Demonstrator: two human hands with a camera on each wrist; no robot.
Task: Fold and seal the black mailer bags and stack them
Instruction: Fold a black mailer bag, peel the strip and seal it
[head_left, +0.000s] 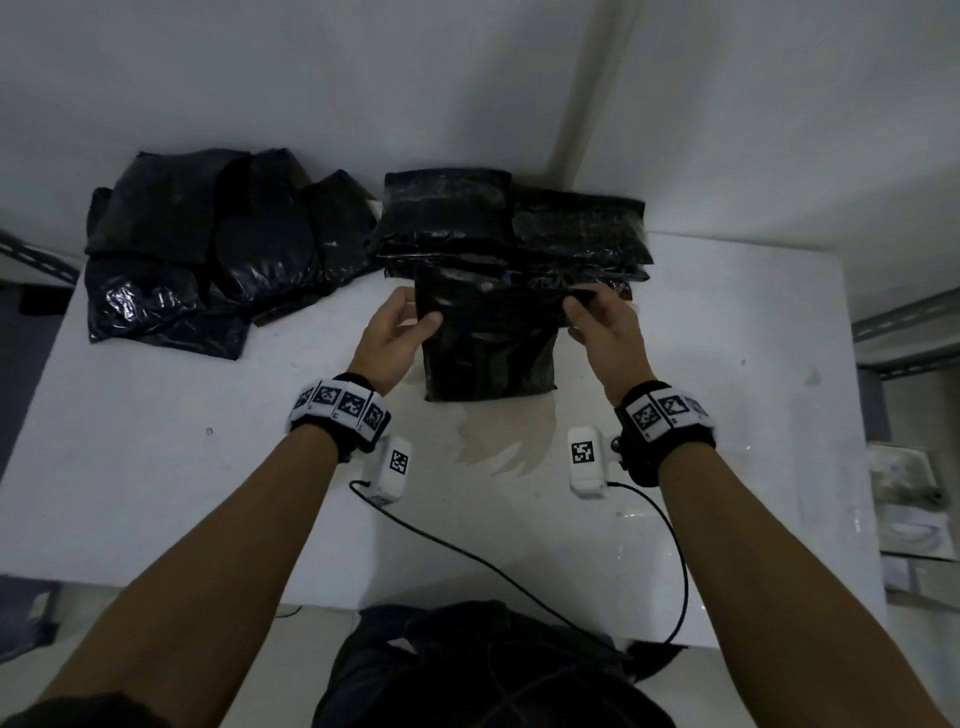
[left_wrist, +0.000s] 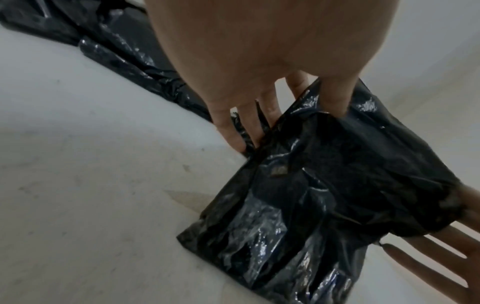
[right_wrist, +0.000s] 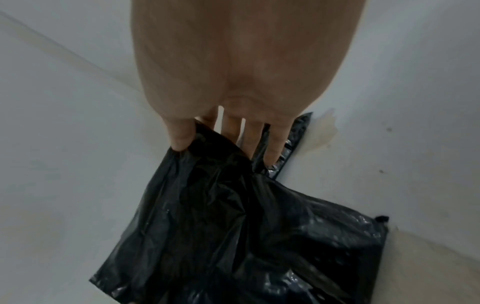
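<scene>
**Folding the flap, both corners pinched**

Lying on the white table (head_left: 156, 467) in front of the person, the mailer bag (head_left: 488, 353) has its closed bottom nearest the body and its open end farthest, likely so the flap can fold toward them. The left hand (head_left: 397, 332) and right hand (head_left: 602, 322) each pinch a top corner, thumb on the near face, fingers (left_wrist: 233, 127) behind, keeping the edge taut. Both grips are nearly closed, only plastic between them. Behind, neat sealed stacks (head_left: 511, 223) sit ready; a loose pile (head_left: 208, 244) waits at left.
</scene>
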